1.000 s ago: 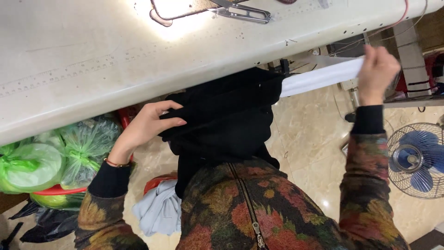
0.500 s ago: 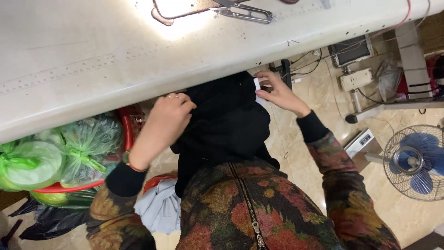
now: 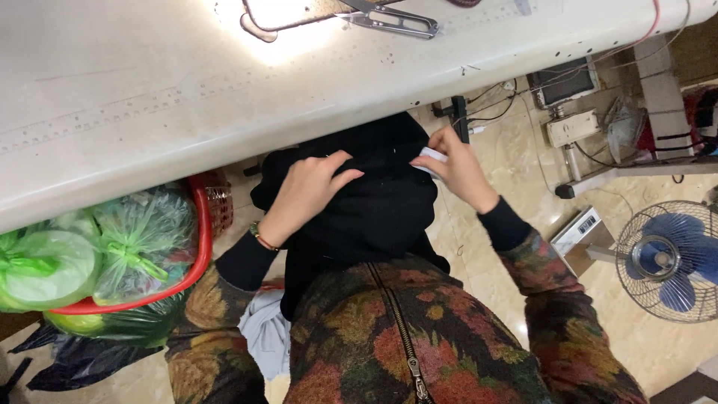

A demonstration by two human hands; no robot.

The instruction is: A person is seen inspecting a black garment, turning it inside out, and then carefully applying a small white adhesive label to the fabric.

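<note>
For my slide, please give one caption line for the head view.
Both hands work a black fabric at a white table's edge: left hand flat on it, right hand pinching a small white piece.

The white worktable [image 3: 149,97] edge hangs directly over the black fabric [image 3: 359,202], closing off the way up. Left of the fabric, a red basket [image 3: 196,247] of green bags blocks; right of it, open floor reaches the fan [image 3: 666,262].

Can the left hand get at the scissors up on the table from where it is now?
Probably yes. The left hand rests on the black cloth just below the table edge, and the tabletop between it and the scissors looks bare.
</note>
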